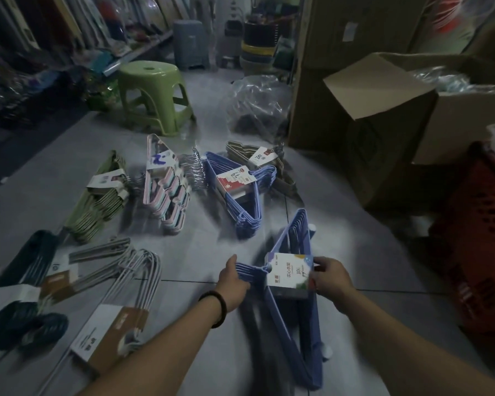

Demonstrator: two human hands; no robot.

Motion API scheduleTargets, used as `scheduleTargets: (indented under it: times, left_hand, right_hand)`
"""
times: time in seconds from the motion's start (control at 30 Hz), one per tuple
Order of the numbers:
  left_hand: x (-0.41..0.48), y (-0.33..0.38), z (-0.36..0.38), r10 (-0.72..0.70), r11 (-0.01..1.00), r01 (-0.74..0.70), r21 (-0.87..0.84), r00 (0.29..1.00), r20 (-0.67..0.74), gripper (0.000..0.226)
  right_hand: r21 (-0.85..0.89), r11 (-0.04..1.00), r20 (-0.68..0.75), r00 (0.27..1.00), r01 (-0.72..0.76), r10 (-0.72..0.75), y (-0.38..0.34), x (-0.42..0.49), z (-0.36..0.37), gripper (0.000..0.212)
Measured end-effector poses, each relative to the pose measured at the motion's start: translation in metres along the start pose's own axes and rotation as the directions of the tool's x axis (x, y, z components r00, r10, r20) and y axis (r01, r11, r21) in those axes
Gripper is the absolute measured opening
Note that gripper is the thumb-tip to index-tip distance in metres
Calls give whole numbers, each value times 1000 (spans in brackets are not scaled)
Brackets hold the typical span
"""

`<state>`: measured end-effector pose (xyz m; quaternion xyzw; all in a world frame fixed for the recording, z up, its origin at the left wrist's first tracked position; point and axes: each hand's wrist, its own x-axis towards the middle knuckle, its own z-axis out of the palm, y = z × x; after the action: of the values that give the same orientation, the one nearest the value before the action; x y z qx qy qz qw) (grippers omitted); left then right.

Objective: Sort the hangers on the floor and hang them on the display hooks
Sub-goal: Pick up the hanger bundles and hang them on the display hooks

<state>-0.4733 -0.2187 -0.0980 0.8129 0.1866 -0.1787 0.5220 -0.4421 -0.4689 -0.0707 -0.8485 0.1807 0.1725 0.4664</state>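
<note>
Head view shows the blue hanger bundle point(295, 241) low at the floor point(200, 252), left hand point(235, 281) curled round its hooks point(249, 270), right hand point(330, 278) pinching its card sleeve point(289, 271); stiff, light, probably slippery, best gripped at that banded neck.

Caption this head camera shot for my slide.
Left hand and right hand grip a labelled bundle of blue hangers amid other hanger bundles lying on the floor.

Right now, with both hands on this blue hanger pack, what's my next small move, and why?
Probably lift the blue hanger pack and lay it beside the other blue pack ahead. Left hand grips its hooks, right hand its card, and like colours seem grouped.
</note>
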Motion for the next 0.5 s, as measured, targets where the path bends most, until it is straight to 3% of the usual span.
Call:
scheduleTargets:
  times: [0.1, 0.17, 0.27, 0.3, 0.37, 0.5]
  left_hand:
    - [-3, 6, -5, -9, 999, 13, -51, 997, 70, 89]
    - [-12, 10, -14, 8, 1000, -6, -22, 995, 100, 85]
    - [-26, 6, -39, 128, 955, -124, 269, 992, 3, 79]
    - [-34, 2, -51, 189, 903, -176, 392, 982, 6, 74]
    - [-50, -13, -83, 212, 804, -200, 560, 976, 46, 62]
    - [-80, -63, -158, 29, 703, 4, 711, 999, -34, 54]
  right_hand:
    - [-24, 999, -39, 999, -30, 29, -4, 0, 1, 41]
    - [-142, 990, -127, 992, -4, -15, -14, -5, 5, 41]
    - [-448, 870, -234, 913, 205, -335, -45, -17, 13, 42]
    - [-486, 821, -182, 885, 298, -429, -60, -22, 20, 38]
    - [-442, 787, 10, 880, 430, -475, -91, -28, 48, 30]
    - [-511, 688, 364, 854, 516, -371, -130, -46, 138, 26]
